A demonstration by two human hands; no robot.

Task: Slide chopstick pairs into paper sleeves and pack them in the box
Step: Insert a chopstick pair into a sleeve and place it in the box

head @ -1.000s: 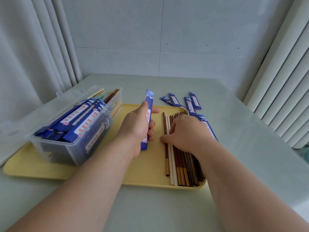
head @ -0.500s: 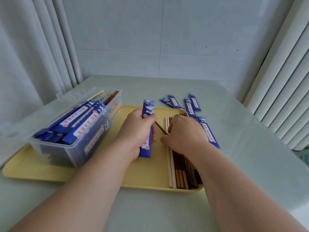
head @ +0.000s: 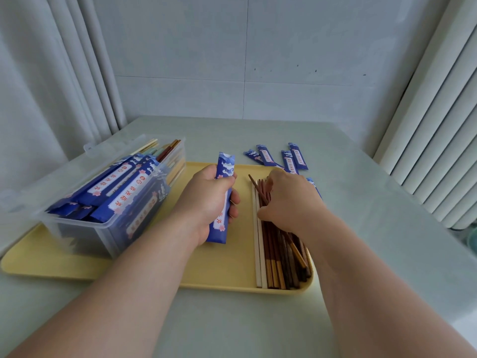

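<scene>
My left hand [head: 206, 202] grips an empty blue paper sleeve [head: 222, 202] upright over the yellow tray [head: 222, 264]. My right hand [head: 289, 202] lies on the pile of loose chopsticks [head: 278, 257] at the tray's right end, with its fingers curled round a reddish-brown chopstick [head: 256, 186] whose far tip is lifted and angled left. The clear plastic box [head: 103, 202] on the tray's left holds several sleeved chopstick pairs.
Several spare blue sleeves [head: 284, 158] lie on the table beyond the tray's far right corner. Two white chopsticks [head: 258, 241] edge the pile's left side. Curtains hang left and right, a tiled wall behind.
My right hand has shifted slightly over the pile and raised the brown chopstick's tip. The left hand has stood the sleeve more upright and brought it a little nearer the pile.
</scene>
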